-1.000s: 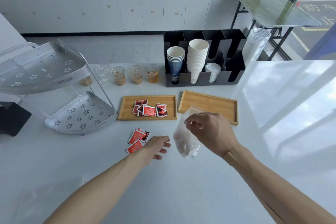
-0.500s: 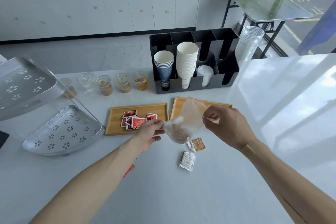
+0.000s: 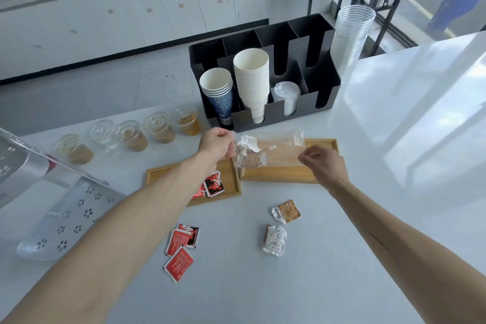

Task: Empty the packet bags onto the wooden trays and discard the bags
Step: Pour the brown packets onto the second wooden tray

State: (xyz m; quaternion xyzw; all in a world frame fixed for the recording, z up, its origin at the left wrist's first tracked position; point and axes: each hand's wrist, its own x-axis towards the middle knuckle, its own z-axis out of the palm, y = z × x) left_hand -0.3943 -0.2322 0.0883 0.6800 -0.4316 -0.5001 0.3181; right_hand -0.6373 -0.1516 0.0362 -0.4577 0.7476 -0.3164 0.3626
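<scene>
Both hands hold a clear plastic bag [image 3: 273, 148] stretched sideways above the right wooden tray [image 3: 278, 175]. My left hand [image 3: 217, 143] grips the bag's left end, where a few brown and white packets bunch inside. My right hand [image 3: 322, 163] pinches its right end. The left wooden tray [image 3: 231, 181] carries red packets [image 3: 214, 185], partly hidden by my left forearm. On the table lie two brown and white packets [image 3: 286, 212] [image 3: 274, 240] and three red packets [image 3: 181, 250].
A black cup organiser [image 3: 313, 102] with paper cups and lids stands behind the trays, a stack of clear cups [image 3: 351, 34] at its right. Several lidded drink cups [image 3: 160, 127] line the back left. A perforated metal corner rack [image 3: 68, 216] stands at left.
The bag has gone from hanging in my right hand near the table to being held by both hands, lifted and turned sideways over the right tray. Two brown and white packets have fallen onto the table.
</scene>
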